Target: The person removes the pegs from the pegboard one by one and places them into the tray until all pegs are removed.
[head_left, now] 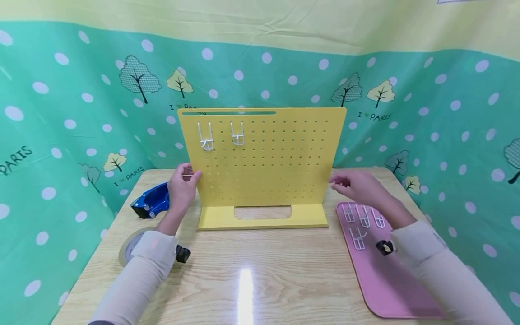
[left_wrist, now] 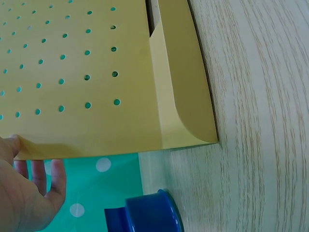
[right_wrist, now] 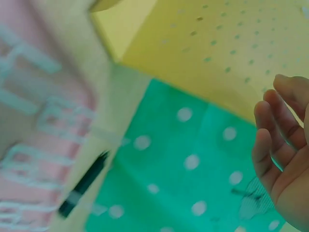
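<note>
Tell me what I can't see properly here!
Ring: head view, partly hidden by the left sleeve.
Blue thing: head view, partly behind the left hand; left wrist view, cut off by the bottom edge.
Tray: head view, partly covered by the right sleeve.
Hooks on it: right wrist view, blurred.
Dark stick: right wrist view, too blurred to tell what it is.

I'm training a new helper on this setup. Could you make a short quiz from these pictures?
1. How many white hooks hang on the yellow pegboard?
2. True or false: the left hand grips the pegboard's left edge, as seen from the head camera.
3. More hooks lie on a tray of which colour? A) blue B) pink C) green

Key: 1. Two. 2. True. 3. B.
</note>
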Demonstrator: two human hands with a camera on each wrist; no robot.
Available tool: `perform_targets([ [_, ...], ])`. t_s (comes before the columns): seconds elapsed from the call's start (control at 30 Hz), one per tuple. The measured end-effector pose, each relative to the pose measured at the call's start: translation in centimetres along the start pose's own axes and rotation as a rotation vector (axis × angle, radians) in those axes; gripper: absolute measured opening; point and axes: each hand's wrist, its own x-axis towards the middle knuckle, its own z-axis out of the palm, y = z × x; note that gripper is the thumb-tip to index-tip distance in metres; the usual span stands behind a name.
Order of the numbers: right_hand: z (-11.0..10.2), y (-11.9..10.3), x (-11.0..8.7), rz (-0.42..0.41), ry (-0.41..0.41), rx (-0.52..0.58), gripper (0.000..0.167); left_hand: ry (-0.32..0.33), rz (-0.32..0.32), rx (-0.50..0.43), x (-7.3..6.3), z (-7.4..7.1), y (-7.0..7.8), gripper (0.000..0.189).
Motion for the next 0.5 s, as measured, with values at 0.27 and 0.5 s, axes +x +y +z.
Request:
perform_targets([
  [0.27,-0.2,-5.1,4.4,-0.132,0.147,0.03,0.019,-0.015,-0.007,0.006,0.1,-0.1,0.1,0.034],
  [0.5,0.9,-9.2,8.1,-0.232,0.255,0.054,0.017,-0.012,-0.006,0.001,0.1,-0.1,-0.2,0.034],
])
